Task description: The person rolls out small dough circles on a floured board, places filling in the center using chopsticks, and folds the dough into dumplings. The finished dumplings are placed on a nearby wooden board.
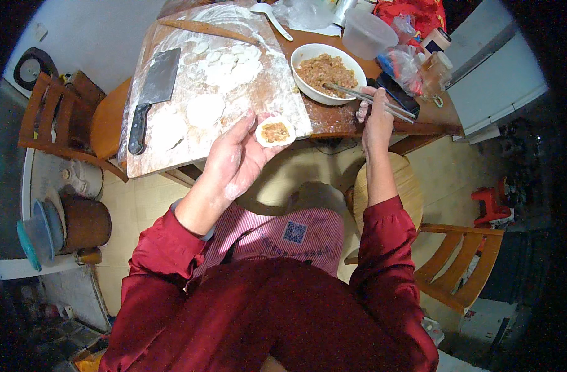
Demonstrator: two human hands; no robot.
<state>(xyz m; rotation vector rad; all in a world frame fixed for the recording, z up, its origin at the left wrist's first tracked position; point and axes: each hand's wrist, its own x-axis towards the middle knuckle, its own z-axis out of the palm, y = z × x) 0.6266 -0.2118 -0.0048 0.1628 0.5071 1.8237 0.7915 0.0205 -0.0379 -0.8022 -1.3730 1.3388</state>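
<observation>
My left hand (234, 158), dusted with flour, cradles a round dough wrapper (275, 131) with meat filling in its centre, just over the board's front edge. In my right hand (375, 118) are metal chopsticks (351, 92), their tips in a white bowl (296, 77) of minced filling. To the left, the floured wooden board (280, 108) bears a cleaver (162, 74) with a black handle, a long wooden rolling pin (203, 30), several small dough pieces (228, 68) and flattened rounds (206, 111). A white spoon (274, 22) lies beyond the board.
Behind the bowl are a clear container (364, 34), plastic bags (407, 71) and jars (435, 40); a dark flat object (396, 93) lies beside it. Wooden chairs (48, 118) stand left and lower right, with a round stool (410, 186) below the table and a red stool (491, 204) farther right.
</observation>
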